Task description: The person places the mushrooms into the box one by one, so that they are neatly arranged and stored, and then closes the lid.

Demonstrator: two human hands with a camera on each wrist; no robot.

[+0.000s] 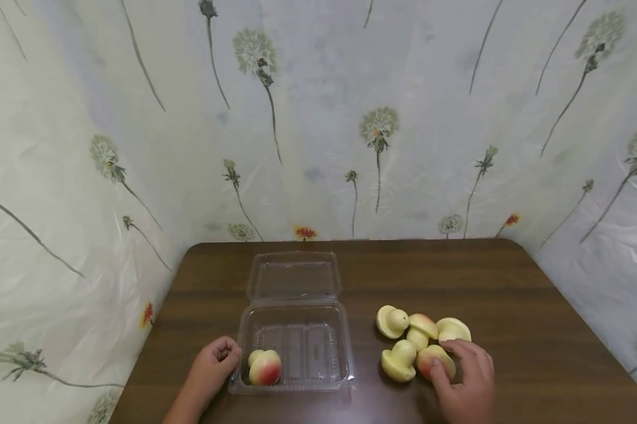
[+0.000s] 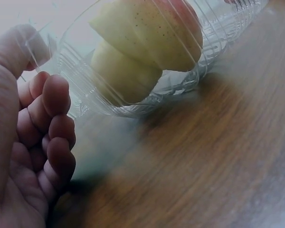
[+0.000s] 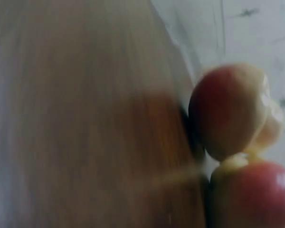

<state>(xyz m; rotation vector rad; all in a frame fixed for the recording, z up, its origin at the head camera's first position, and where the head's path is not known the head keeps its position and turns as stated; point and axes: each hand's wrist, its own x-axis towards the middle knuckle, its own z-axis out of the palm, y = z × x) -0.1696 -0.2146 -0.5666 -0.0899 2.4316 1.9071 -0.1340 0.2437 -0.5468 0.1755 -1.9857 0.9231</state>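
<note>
At the left edge of a clear plastic clamshell container (image 1: 316,386), my left hand (image 1: 218,362) holds the rim, its thumb against the plastic and its fingers curled in the left wrist view. One toy mushroom (image 1: 266,368) with a red and yellow cap lies inside, at the container's front left. My right hand (image 1: 469,380) has its thumb and a forefinger about a red-capped toy mushroom (image 1: 430,357) at the front of a small pile. The fingertips also come close to a pale mushroom (image 1: 453,327) behind it. In the right wrist view, two red-capped mushrooms (image 3: 223,109) appear without the hand.
The pile includes more toy mushrooms: one pale at the back left (image 1: 387,323), one in the middle (image 1: 422,325), and one at the front left (image 1: 399,370). The container's lid (image 1: 294,280) lies folded back on the brown wooden table (image 1: 403,271). Flower-patterned sheeting (image 1: 318,118) surrounds the table.
</note>
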